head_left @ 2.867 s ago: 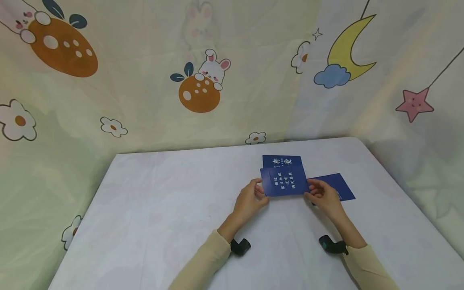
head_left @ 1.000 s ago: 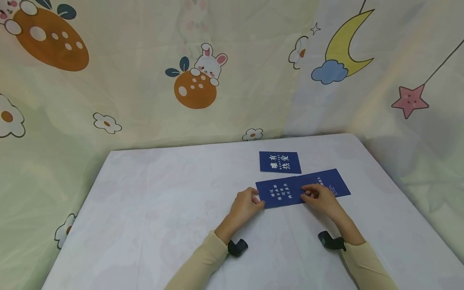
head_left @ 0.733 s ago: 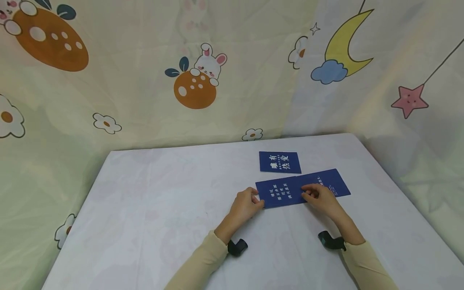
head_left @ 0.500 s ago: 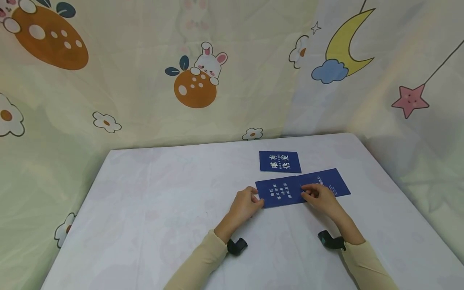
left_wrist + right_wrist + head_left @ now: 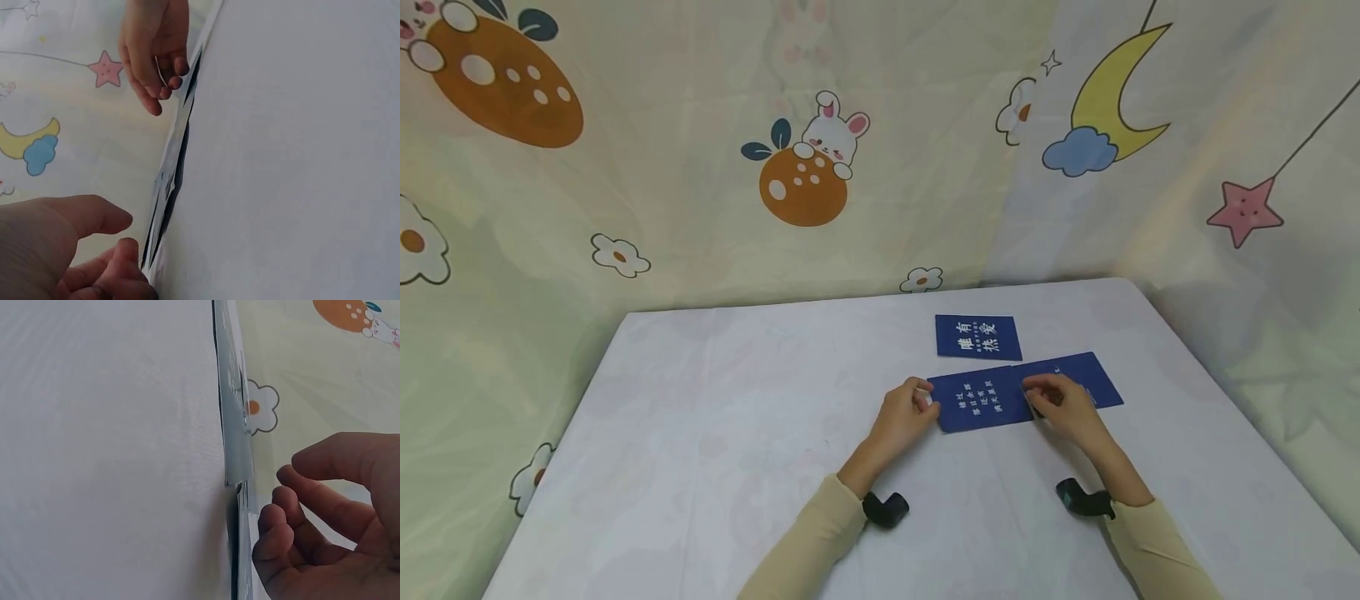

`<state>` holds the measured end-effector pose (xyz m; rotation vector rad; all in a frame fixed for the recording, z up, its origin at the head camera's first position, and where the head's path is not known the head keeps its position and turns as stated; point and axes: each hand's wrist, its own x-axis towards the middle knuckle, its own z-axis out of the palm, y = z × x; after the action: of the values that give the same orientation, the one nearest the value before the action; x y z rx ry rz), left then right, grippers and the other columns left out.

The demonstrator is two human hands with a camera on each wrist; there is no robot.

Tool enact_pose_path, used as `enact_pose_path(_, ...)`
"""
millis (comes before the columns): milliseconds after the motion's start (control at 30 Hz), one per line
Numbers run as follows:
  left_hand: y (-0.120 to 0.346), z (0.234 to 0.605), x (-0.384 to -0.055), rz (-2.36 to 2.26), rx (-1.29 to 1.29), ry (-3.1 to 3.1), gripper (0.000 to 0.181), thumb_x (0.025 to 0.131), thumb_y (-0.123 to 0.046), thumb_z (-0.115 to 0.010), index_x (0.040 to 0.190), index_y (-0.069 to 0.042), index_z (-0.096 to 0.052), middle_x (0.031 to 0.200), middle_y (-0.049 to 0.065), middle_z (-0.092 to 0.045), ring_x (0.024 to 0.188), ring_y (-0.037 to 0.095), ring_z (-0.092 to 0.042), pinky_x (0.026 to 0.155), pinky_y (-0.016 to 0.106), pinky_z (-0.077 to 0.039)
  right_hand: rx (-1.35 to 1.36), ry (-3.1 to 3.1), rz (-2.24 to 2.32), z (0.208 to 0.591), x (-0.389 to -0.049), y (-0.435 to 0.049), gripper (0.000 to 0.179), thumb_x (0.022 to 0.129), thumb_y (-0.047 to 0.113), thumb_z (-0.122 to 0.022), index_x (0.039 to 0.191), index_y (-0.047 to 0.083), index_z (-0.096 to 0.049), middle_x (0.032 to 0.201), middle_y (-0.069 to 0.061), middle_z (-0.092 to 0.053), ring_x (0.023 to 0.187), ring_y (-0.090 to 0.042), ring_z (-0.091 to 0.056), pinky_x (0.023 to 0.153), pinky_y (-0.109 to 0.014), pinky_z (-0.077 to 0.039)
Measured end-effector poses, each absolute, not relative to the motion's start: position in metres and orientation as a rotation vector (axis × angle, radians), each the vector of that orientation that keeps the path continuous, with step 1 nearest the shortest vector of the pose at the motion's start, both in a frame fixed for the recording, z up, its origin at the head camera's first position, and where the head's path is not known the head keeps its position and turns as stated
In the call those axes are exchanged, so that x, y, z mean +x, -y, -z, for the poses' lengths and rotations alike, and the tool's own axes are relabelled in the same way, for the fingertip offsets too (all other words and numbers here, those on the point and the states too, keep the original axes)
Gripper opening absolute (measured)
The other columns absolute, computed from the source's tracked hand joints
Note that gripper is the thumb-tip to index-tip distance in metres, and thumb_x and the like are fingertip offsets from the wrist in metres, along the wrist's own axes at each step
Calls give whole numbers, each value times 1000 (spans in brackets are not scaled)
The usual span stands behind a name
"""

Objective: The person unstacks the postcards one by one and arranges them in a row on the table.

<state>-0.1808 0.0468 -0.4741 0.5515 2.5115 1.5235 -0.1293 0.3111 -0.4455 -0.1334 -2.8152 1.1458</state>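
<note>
A dark blue card (image 5: 976,400) with white writing lies on the table, its right end meeting a second blue card (image 5: 1103,377). At the first card's left edge is my left hand (image 5: 904,417), thumb and fingers apart, as the left wrist view shows. My right hand (image 5: 1067,414) hovers over the seam of the two cards and hides part of the second one. In the right wrist view, the right hand's thumb and loosely bent fingers hold nothing, beside the cards (image 5: 232,425) seen edge-on. Behind them lies a third blue card (image 5: 976,337) with larger white characters.
A white cloth covers the table (image 5: 737,417), whose far edge runs just beyond the third card. Patterned curtain fabric (image 5: 700,167) hangs behind and at both sides. Each wrist carries a small black camera, such as the left one (image 5: 886,510).
Both hands held the first card raised, overlapping the third; it came down toward me onto the table, against the second card. My left hand then let go and slid slightly left.
</note>
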Motion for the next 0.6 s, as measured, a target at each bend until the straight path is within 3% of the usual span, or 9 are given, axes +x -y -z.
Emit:
enact_pose_path(100, -47, 475, -185, -1578, 574, -2503, 29, 87, -7, -67, 114, 1, -62, 81, 2, -56, 71, 10, -49, 61, 21, -44, -139, 2788, -1147, 445, -131, -312, 25, 92, 4, -60, 115, -7, -64, 106, -21, -60, 92, -29, -57, 69, -20, -46)
enact_pose_path(200, -47, 475, -187, -1560, 557, -2543, 31, 87, -9, -67, 116, 0, -61, 96, 6, -58, 89, 16, -52, 80, 28, -46, -165, 2764, -1167, 446, -132, -313, 27, 92, 4, -60, 117, -6, -63, 111, -22, -57, 96, -29, -55, 73, -18, -45)
enact_pose_path(300, -47, 473, -188, -1545, 499, -2602, 34, 87, -14, -67, 119, -2, -61, 110, 12, -55, 106, 25, -50, 98, 43, -37, -187, 2742, -1189, 448, -135, -314, 30, 92, 5, -60, 120, -7, -61, 113, -23, -57, 98, -26, -53, 76, -15, -43)
enact_pose_path(400, -47, 471, -191, -1557, 452, -2645, 37, 85, -15, -67, 119, -2, -61, 117, 16, -53, 115, 33, -48, 104, 54, -27, -196, 2711, -1241, 449, -140, -316, 37, 93, 7, -60, 127, -7, -56, 113, -24, -58, 96, -22, -54, 73, -13, -44)
enact_pose_path(500, -48, 472, -194, -1578, 452, -2640, 39, 84, -14, -67, 121, -1, -60, 120, 18, -53, 119, 35, -47, 108, 56, -23, -204, 2666, -1306, 450, -145, -316, 45, 94, 8, -59, 134, -7, -47, 113, -25, -56, 96, -21, -55, 69, -12, -45)
enact_pose_path(600, -50, 474, -196, -1569, 465, -2607, 42, 85, -14, -67, 123, 0, -57, 124, 19, -51, 124, 35, -45, 111, 55, -20, -201, 2635, -1350, 450, -149, -316, 49, 94, 7, -59, 138, -8, -42, 114, -27, -54, 100, -28, -56, 70, -9, -43)
